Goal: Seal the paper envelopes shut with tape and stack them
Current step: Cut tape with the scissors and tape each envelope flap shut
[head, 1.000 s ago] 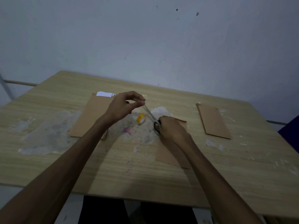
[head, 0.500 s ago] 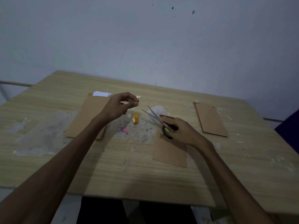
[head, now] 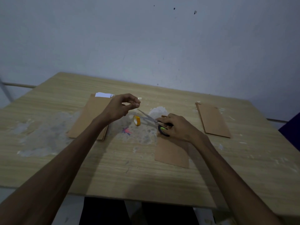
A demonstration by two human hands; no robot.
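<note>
At the table's middle: the envelope [head: 172, 151] you are working on lies flat, its far end under your right hand, its near end pointing toward the near edge.
Tape piece: your left hand [head: 120, 108] is raised above the table, thumb and forefinger pinched on a small clear strip [head: 139, 98] — too small to tell its length.
Tape roll: the yellow roll [head: 137, 120] stands on edge just beside the scissor blades, left of the envelope.
Scissors: your right hand [head: 177, 127] curls round the black handles of the scissors [head: 151, 118], blades slightly parted and pointing toward the far left.
Step in hand: by my reading, a strip is cut and not yet stuck down.
Next move: put the scissors aside, then press the strip across the flap — keep it from folding onto itself.
Stacks: a brown pile [head: 90, 117] with white paper toward the left edge; another pile [head: 212, 120] toward the right edge.
</note>
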